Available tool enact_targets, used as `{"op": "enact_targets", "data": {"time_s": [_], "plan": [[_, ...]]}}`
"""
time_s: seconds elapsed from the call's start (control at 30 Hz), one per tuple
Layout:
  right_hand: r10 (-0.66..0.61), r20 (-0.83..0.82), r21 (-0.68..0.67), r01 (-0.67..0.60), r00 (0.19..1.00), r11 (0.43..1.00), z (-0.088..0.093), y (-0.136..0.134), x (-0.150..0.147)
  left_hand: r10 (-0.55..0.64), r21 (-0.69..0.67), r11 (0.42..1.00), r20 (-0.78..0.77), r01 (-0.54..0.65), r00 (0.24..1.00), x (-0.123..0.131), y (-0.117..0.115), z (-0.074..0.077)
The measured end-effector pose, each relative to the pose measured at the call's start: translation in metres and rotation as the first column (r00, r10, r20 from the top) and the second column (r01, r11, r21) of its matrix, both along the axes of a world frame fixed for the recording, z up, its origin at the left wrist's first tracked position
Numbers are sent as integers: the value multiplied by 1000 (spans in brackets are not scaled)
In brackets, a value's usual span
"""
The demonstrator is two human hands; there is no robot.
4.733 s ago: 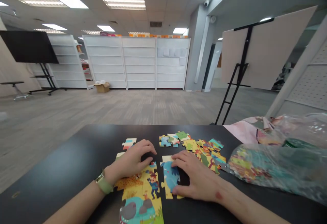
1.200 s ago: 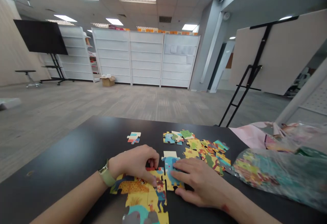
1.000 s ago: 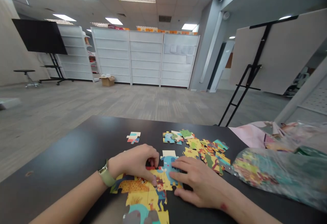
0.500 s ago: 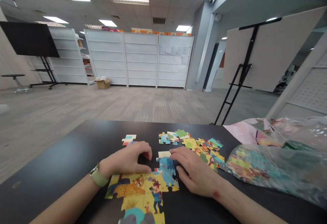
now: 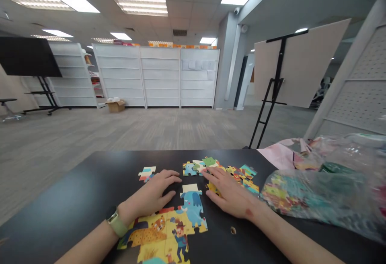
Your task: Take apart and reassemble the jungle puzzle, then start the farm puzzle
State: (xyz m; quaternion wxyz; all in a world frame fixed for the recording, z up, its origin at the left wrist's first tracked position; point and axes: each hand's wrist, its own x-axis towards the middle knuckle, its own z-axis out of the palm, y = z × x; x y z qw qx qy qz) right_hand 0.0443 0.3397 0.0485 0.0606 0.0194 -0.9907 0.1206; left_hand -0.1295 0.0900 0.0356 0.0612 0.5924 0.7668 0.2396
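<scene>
A partly joined jigsaw (image 5: 169, 232) lies on the black table (image 5: 69, 199), with a blue elephant piece (image 5: 192, 205) fitted at its upper right. My left hand (image 5: 150, 195) rests flat on the puzzle's upper left, fingers spread, a green watch band on the wrist. My right hand (image 5: 229, 193) is open and stretched forward, fingertips reaching the pile of loose pieces (image 5: 238, 173). Its palm lies over a yellow piece. One loose piece (image 5: 146, 172) lies alone at the left.
Clear plastic bags (image 5: 316, 191) holding more coloured pieces lie at the right, beside a pink sheet (image 5: 277, 157). A small brown crumb (image 5: 233, 230) sits on the table. Behind are an easel board (image 5: 298, 63), white shelves, a black screen and open floor.
The elephant piece has been pushed into the joined puzzle. My right hand left it and moved forward to the loose pile. My left hand flattened. The view tilted up slightly.
</scene>
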Motion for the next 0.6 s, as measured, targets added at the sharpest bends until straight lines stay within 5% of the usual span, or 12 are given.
{"op": "enact_targets", "data": {"time_s": [0.33,0.6], "plan": [[37,13,71,-38,999,997,-14,-3,-15,-52,-95,995,-161,37,986,2,25,-6],[-46,-72,110,54,996,992,-8,7,-11,114,14,993,-202,-114,973,-12,9,-4]]}}
